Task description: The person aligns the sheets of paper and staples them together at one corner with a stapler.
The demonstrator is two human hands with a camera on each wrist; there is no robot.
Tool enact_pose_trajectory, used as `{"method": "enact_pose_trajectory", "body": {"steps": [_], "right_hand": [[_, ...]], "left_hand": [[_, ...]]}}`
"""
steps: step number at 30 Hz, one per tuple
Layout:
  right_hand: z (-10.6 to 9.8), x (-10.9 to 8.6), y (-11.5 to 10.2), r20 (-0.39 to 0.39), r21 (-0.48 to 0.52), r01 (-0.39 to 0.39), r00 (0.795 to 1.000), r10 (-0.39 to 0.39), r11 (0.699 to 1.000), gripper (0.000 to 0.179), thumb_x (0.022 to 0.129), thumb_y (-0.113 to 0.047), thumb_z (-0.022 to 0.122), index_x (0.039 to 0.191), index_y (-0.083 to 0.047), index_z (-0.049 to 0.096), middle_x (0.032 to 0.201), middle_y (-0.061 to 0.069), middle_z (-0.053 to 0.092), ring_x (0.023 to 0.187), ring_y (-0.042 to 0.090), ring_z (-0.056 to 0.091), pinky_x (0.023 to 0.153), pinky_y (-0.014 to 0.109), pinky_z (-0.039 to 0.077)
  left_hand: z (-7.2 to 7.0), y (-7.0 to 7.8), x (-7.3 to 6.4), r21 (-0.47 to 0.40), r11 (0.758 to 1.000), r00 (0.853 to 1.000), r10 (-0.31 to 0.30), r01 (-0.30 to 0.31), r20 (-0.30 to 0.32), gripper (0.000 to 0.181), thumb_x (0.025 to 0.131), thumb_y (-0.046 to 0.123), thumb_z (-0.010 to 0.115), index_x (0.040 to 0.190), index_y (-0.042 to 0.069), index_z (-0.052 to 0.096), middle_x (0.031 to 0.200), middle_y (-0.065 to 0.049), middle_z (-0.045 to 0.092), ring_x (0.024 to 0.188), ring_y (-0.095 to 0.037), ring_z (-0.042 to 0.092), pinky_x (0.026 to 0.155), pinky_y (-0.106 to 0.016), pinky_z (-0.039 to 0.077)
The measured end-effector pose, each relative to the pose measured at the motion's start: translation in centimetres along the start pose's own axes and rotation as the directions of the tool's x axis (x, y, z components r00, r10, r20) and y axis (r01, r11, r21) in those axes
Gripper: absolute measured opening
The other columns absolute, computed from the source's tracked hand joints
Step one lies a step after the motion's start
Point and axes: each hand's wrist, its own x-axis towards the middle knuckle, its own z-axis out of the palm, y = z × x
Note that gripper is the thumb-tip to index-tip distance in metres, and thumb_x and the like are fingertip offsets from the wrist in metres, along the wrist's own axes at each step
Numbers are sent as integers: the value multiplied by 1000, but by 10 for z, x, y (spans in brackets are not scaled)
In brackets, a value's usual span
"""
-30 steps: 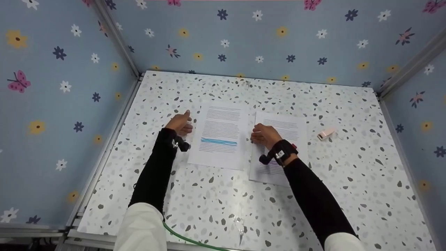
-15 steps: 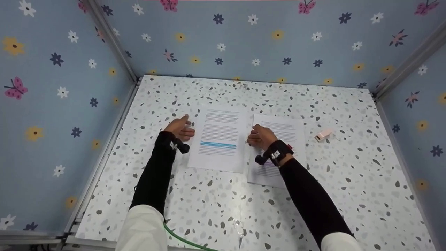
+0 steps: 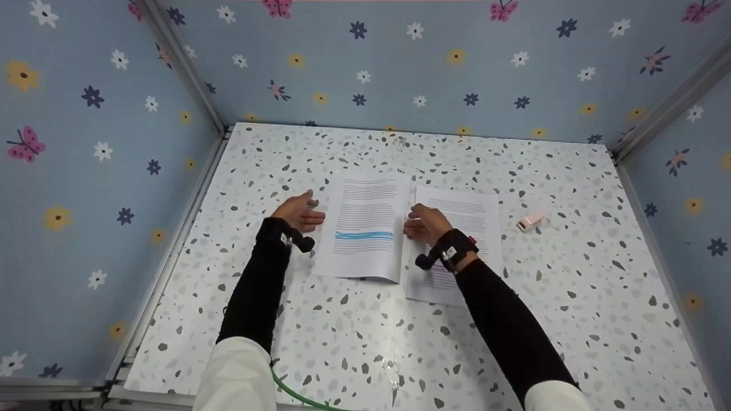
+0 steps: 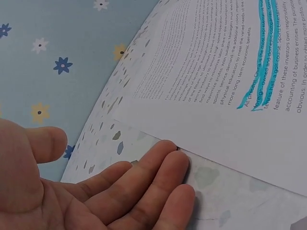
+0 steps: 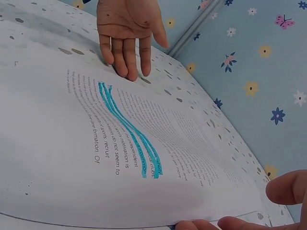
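Note:
A printed paper sheet with a blue highlighted band [image 3: 354, 265] lies between my hands in the head view, bowed up slightly along its right side. My left hand [image 3: 300, 212] rests palm inward on the tabletop, its straight fingertips against the sheet's left edge; the thumb stands apart in the left wrist view. Opposite it, my right hand [image 3: 428, 222] has its fingers at the sheet's right edge, thumb raised off the paper in the right wrist view. Under this hand and wrist lies a second printed page [image 3: 422, 282], partly hidden, with a purple marked line.
A small pale pink object with a metal-looking end [image 3: 531, 220] lies right of the pages. The speckled tabletop [image 3: 342, 342] is bounded by flowered panels [image 3: 400, 63] at the back and sides. A green cable [image 3: 300, 398] runs along the front edge.
My left hand has moved slightly right, shifting the blue-marked sheet right. That sheet, flat before, now bows up near its right side. The right hand has drifted slightly left.

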Motion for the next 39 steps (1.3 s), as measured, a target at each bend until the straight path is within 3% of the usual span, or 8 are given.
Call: {"method": "enact_pose_trajectory", "body": {"steps": [8,16,20,24,27,30,34,39], "right_hand": [[0,3,-2,-12,-11,-5,1000,5,1000,40,101,-18,53,132,8,50,113,21,62,92,28,65,91,37,53],[1,6,-3,-5,-3,9,1000,-9,1000,20,98,-13,55,111,2,54,98,17,63,79,23,61,74,34,53],[3,7,-6,9,5,13,1000,-13,1000,18,98,-12,54,110,2,54,100,17,63,80,24,60,76,36,52],[7,7,-7,15,3,17,1000,-17,1000,26,98,-11,53,119,4,54,107,19,64,83,24,61,80,36,51],[11,10,-3,21,2,5,1000,-5,1000,32,100,-13,54,126,5,53,111,19,64,86,23,63,81,35,52],[17,15,2,18,-6,-21,1000,21,1000,36,102,-16,55,131,5,52,117,19,63,95,24,65,83,34,54],[26,20,9,-29,-90,-29,999,27,995,43,101,-14,58,138,6,51,137,19,58,117,23,60,100,35,49],[31,20,14,-86,-270,45,994,-70,962,54,96,-9,61,145,9,46,147,18,49,122,27,53,107,36,44]], "left_hand": [[-2,0,9,-102,995,1000,-16,19,26,61,111,43,38,155,2,30,145,-24,50,132,-35,52,110,-45,41],[2,3,13,-196,980,999,-34,37,22,59,110,38,43,155,3,32,146,-21,44,129,-35,52,103,-43,49],[2,5,16,-158,987,999,-28,33,36,57,110,37,43,155,3,33,149,-21,43,131,-35,52,103,-44,49],[6,10,21,-51,998,999,-28,30,46,54,110,37,45,150,3,40,142,-18,50,124,-30,58,102,-40,50],[12,11,19,41,998,997,-40,38,65,49,109,36,47,146,3,48,136,-18,57,116,-28,62,101,-39,50],[18,11,13,83,996,992,-34,24,122,46,108,29,51,143,-1,52,136,-25,58,118,-35,63,103,-44,49],[23,5,9,45,999,978,16,-26,208,42,107,14,54,140,-12,51,139,-35,52,126,-46,55,106,-52,45],[26,-1,13,15,997,974,64,-69,217,39,106,3,52,139,-16,48,138,-37,51,125,-49,54,105,-52,45]]}}
